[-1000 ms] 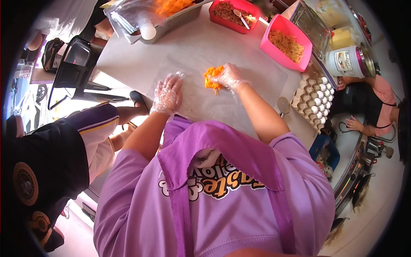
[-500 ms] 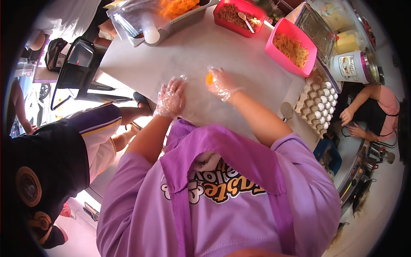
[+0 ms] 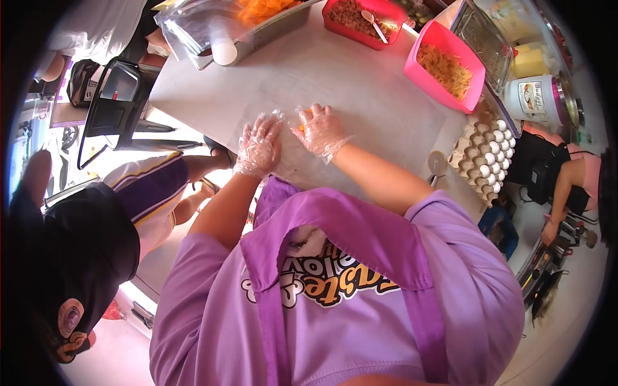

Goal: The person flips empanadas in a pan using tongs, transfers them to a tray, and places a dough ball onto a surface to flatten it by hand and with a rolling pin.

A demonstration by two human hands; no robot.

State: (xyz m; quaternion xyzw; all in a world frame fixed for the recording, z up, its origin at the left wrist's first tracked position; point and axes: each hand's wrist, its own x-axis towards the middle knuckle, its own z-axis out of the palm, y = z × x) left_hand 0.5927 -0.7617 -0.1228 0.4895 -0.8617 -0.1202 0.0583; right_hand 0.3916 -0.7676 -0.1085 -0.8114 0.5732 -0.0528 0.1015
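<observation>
My left hand (image 3: 259,147), in a clear plastic glove, lies with its fingers stretched out on the light tabletop (image 3: 219,90) near its front edge. To its right, my right hand (image 3: 322,132) wears the same kind of glove. Its fingers curl down over a small portion of orange shreds (image 3: 309,110), which show at the fingertips and beside the thumb. Most of that portion is hidden under the hand. A thin translucent sheet seems to lie beneath both hands, but its outline is hard to make out.
At the back are a metal tray (image 3: 277,24) of orange shreds, a red container (image 3: 338,26) of minced filling with a spoon, and a pink container (image 3: 421,80) of pale shreds. An egg tray (image 3: 473,151) stands right. People stand left (image 3: 90,238) and right (image 3: 576,183).
My right hand has moved slightly left and lowered with the orange shreds, its fingers now over them. My left hand stays nearly in place. The person at right has shifted an arm downward.
</observation>
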